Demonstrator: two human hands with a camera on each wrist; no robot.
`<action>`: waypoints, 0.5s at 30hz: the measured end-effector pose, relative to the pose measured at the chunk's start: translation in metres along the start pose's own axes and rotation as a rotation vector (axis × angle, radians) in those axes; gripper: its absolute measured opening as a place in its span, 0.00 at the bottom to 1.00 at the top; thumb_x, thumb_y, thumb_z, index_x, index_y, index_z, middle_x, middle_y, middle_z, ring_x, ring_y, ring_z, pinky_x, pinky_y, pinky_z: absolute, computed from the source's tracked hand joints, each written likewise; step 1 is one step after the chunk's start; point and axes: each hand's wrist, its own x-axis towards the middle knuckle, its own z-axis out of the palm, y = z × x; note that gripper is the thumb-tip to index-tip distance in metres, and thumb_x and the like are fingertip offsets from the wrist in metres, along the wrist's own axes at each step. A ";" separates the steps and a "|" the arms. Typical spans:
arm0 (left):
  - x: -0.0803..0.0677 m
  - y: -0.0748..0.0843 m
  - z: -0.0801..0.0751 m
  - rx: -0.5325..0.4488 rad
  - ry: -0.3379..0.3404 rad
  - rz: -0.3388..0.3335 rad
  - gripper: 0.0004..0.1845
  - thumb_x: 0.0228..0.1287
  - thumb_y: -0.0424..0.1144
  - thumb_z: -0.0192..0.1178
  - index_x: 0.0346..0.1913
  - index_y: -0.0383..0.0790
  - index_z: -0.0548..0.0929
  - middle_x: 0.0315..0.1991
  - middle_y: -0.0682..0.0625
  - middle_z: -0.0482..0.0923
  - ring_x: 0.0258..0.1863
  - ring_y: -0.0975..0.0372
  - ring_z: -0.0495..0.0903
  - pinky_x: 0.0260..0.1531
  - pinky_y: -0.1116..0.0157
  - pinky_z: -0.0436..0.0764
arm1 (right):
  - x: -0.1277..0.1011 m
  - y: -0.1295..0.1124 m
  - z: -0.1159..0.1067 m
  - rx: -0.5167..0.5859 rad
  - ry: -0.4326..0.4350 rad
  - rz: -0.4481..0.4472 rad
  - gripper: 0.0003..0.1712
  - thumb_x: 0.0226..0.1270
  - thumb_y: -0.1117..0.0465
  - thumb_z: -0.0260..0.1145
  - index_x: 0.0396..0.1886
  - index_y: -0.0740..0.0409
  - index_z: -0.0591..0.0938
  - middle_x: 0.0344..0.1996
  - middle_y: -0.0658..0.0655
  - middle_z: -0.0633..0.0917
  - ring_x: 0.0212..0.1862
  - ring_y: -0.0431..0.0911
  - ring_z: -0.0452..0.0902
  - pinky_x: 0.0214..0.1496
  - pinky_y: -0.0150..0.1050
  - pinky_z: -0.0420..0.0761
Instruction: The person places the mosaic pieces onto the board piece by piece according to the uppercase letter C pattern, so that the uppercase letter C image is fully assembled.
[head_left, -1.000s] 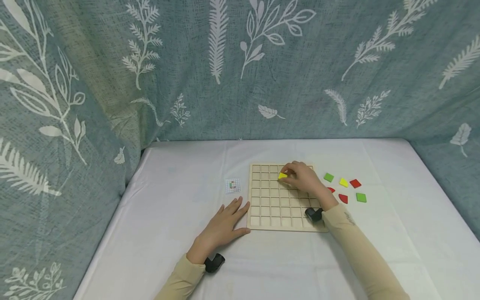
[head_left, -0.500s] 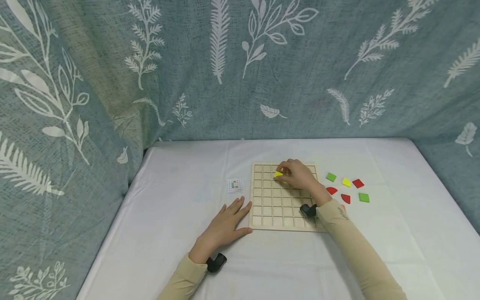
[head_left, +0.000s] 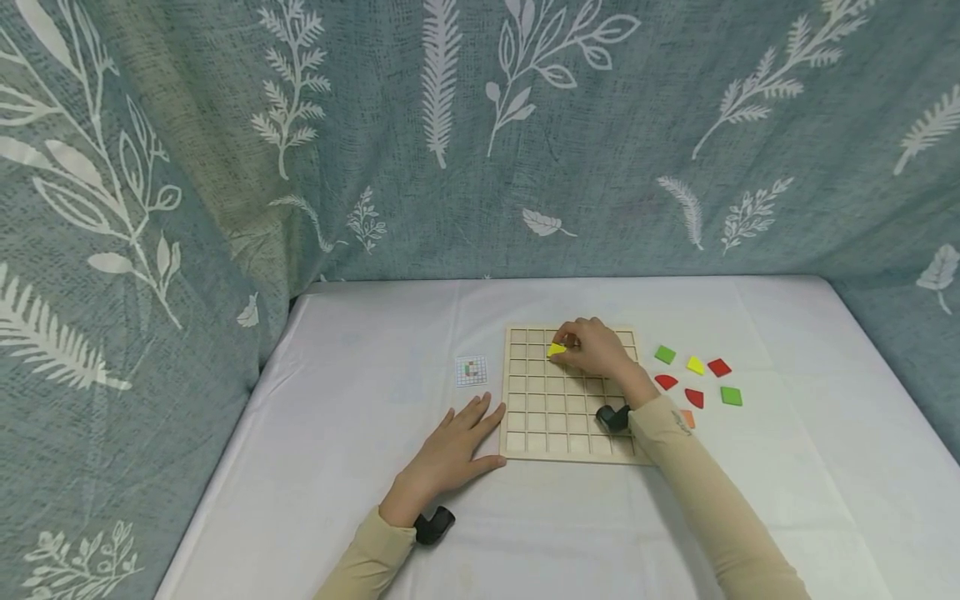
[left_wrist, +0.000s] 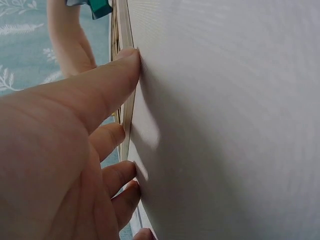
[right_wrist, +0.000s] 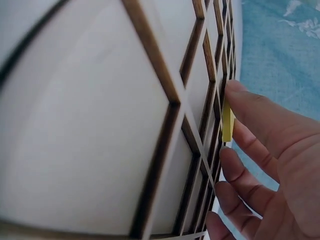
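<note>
Left hand (head_left: 446,454) lies spread, right hand (head_left: 596,346) pinches a yellow tile (right_wrist: 227,125); only the head view shows red tiles (head_left: 719,367).

Indoor spot, screened off. Blue-green curtain (head_left: 465,225), printed with white leaves and ferns, spans the back and both sides of the desk (head_left: 795,475), hanging in loose folds at the left corner. White cloth (head_left: 375,358) over the desktop, creases showing. Leaf-print fabric visible in both wrist views too. Grid board (head_left: 537,404), coloured tiles (head_left: 665,355) and small pattern card (head_left: 471,372) lend it a tabletop-game look; black wrist-worn devices (head_left: 435,527) point to a recording setup. Wider room hidden by the curtain: home, office or lab, cannot tell.
</note>
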 end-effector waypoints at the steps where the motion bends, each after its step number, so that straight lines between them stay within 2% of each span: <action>1: 0.000 0.000 0.000 0.001 -0.001 -0.001 0.38 0.61 0.54 0.57 0.70 0.43 0.60 0.71 0.41 0.52 0.71 0.50 0.51 0.67 0.44 0.53 | 0.000 0.001 0.000 0.009 -0.004 0.002 0.17 0.55 0.48 0.70 0.41 0.51 0.82 0.33 0.54 0.78 0.36 0.48 0.69 0.38 0.42 0.72; 8: 0.000 0.000 0.000 0.002 -0.003 -0.010 0.39 0.61 0.56 0.57 0.71 0.44 0.59 0.72 0.42 0.51 0.72 0.51 0.50 0.67 0.45 0.52 | 0.001 0.011 -0.001 0.098 -0.045 -0.066 0.22 0.56 0.53 0.70 0.50 0.53 0.81 0.36 0.55 0.78 0.38 0.48 0.69 0.43 0.44 0.72; 15: -0.001 0.000 0.001 0.002 -0.005 -0.011 0.39 0.60 0.55 0.57 0.71 0.44 0.59 0.72 0.42 0.52 0.72 0.51 0.50 0.67 0.45 0.52 | -0.001 0.017 -0.007 0.197 -0.125 -0.150 0.22 0.60 0.58 0.67 0.55 0.55 0.79 0.39 0.57 0.78 0.39 0.48 0.67 0.42 0.43 0.70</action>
